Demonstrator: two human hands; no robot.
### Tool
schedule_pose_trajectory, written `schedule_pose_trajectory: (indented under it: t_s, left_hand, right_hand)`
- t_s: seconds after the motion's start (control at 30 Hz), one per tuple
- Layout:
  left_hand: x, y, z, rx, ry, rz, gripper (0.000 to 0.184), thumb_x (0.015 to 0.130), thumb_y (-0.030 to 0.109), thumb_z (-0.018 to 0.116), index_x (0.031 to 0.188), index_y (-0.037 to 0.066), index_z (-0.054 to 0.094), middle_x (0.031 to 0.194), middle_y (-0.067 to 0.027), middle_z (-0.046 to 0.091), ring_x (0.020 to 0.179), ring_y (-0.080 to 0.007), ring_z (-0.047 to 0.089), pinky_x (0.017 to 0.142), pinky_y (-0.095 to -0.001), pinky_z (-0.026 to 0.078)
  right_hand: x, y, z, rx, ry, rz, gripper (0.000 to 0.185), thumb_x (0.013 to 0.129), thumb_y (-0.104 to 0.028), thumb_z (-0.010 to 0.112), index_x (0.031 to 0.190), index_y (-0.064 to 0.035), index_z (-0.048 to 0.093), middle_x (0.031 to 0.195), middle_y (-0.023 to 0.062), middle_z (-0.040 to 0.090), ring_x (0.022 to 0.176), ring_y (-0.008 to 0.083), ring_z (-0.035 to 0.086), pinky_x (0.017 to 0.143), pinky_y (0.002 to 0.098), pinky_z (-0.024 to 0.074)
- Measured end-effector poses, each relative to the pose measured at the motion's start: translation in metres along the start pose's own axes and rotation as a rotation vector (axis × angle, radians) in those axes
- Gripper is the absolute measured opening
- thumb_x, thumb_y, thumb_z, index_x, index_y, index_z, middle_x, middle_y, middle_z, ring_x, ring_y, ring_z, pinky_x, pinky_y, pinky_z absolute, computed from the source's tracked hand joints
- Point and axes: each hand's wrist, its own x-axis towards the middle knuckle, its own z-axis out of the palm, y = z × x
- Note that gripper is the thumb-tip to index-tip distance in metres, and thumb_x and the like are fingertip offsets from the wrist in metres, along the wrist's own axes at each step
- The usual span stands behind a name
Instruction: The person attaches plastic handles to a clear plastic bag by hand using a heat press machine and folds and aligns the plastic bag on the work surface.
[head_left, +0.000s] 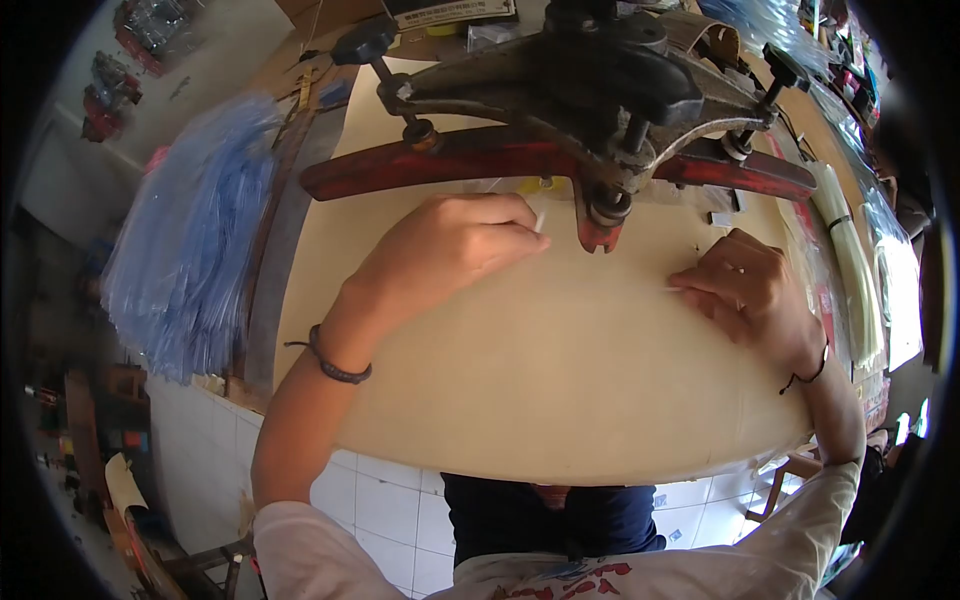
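My left hand is in front of the left part of the machine's red bar. Its thumb and fingers pinch a small white strip. Over to the right, my right hand is closed, with a thin white strip poking out between its fingertips. Both hands are low over a cream-coloured board. Between and beyond them stands a black metal machine head with knobs, its notched red centre piece pointing toward me.
A thick pile of bluish clear plastic sleeves hangs over the left table edge. At the right lies a bundle of long whitish strips with a dark band. A box with printed lettering sits at the back. Small grey pieces lie near my right hand.
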Motion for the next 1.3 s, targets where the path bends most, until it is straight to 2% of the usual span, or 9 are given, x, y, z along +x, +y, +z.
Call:
schedule_pose_trajectory:
  t_s: [0.13,0.23,0.33,0.53,0.63,0.83,1.13,1.23,1.3]
  left_hand:
    - [0.002,-0.009,0.006,0.066,0.044,0.056,0.011,0.084,0.004,0.074,0.094,0.001,0.073,0.093,-0.0071,0.066,0.08,-0.025,0.069,0.07,-0.0348,0.061]
    - [0.003,-0.007,0.007,0.114,0.035,0.055,0.024,0.08,0.001,0.077,0.104,0.004,0.077,0.092,-0.0066,0.069,0.08,-0.0237,0.07,0.07,-0.0322,0.062]
    - [0.004,-0.005,0.009,0.161,0.051,0.104,0.028,0.079,-0.001,0.075,0.106,0.006,0.077,0.094,-0.0064,0.069,0.082,-0.0238,0.07,0.071,-0.0316,0.063]
    - [-0.001,-0.01,0.015,0.212,0.097,0.124,0.021,0.08,0.0,0.075,0.101,0.003,0.077,0.097,-0.0071,0.072,0.083,-0.0243,0.073,0.072,-0.0318,0.064]
    - [-0.004,-0.011,0.019,0.196,0.093,0.088,0.022,0.078,0.0,0.07,0.1,0.004,0.073,0.102,-0.0075,0.072,0.093,-0.0245,0.073,0.077,-0.0351,0.063]
    - [-0.002,-0.015,0.024,0.178,0.123,0.06,0.022,0.078,0.002,0.071,0.1,0.003,0.073,0.096,-0.0099,0.072,0.086,-0.0269,0.073,0.071,-0.0359,0.062]
    - [0.001,-0.014,0.031,0.184,0.171,0.035,0.017,0.079,0.003,0.07,0.095,0.001,0.072,0.092,-0.0084,0.071,0.081,-0.0255,0.073,0.067,-0.0347,0.062]
    - [0.002,-0.015,0.032,0.2,0.17,0.045,0.017,0.078,0.003,0.07,0.095,0.001,0.072,0.091,-0.0082,0.071,0.081,-0.025,0.073,0.067,-0.0346,0.062]
    - [0.002,-0.012,0.03,0.236,0.139,0.038,0.014,0.081,0.004,0.074,0.095,0.001,0.074,0.092,-0.0087,0.073,0.083,-0.0245,0.074,0.071,-0.033,0.064]
  right_hand:
    - [-0.002,-0.001,-0.001,-0.013,0.005,0.007,0.02,0.079,-0.007,0.08,0.1,-0.0095,0.079,0.087,0.0051,0.066,0.081,0.0244,0.066,0.069,0.037,0.0546]
    - [-0.002,-0.001,0.001,0.0,0.013,0.011,0.021,0.079,-0.006,0.08,0.099,-0.0092,0.079,0.087,0.005,0.066,0.081,0.0241,0.065,0.068,0.037,0.0543]
    - [-0.003,0.0,0.002,0.004,0.014,0.007,0.021,0.079,-0.006,0.081,0.1,-0.0088,0.079,0.087,0.0051,0.065,0.079,0.0239,0.065,0.068,0.0367,0.0539]
    - [-0.002,-0.001,0.004,-0.004,0.024,-0.002,0.024,0.076,-0.005,0.081,0.1,-0.0076,0.079,0.087,0.0058,0.065,0.079,0.0238,0.063,0.067,0.0364,0.0534]
    - [-0.002,-0.001,0.005,0.003,0.017,0.013,0.026,0.075,-0.004,0.082,0.1,-0.0068,0.079,0.088,0.0062,0.065,0.081,0.0241,0.063,0.068,0.0365,0.0536]
    - [0.0,-0.004,0.005,0.028,0.005,0.061,0.026,0.074,-0.001,0.081,0.1,-0.0055,0.079,0.089,0.0069,0.066,0.082,0.0244,0.064,0.069,0.0362,0.0542]
    - [0.001,-0.005,0.006,0.04,0.003,0.098,0.023,0.077,0.0,0.08,0.099,-0.0048,0.079,0.089,0.0079,0.066,0.082,0.0243,0.065,0.068,0.0357,0.0546]
    - [0.001,-0.004,0.005,0.043,0.004,0.106,0.023,0.077,0.0,0.08,0.099,-0.0055,0.079,0.089,0.0081,0.066,0.083,0.0244,0.065,0.068,0.0357,0.0548]
    - [0.001,-0.004,0.005,0.042,-0.001,0.107,0.023,0.077,0.0,0.08,0.099,-0.0058,0.079,0.089,0.0081,0.066,0.083,0.0244,0.065,0.068,0.0357,0.055]
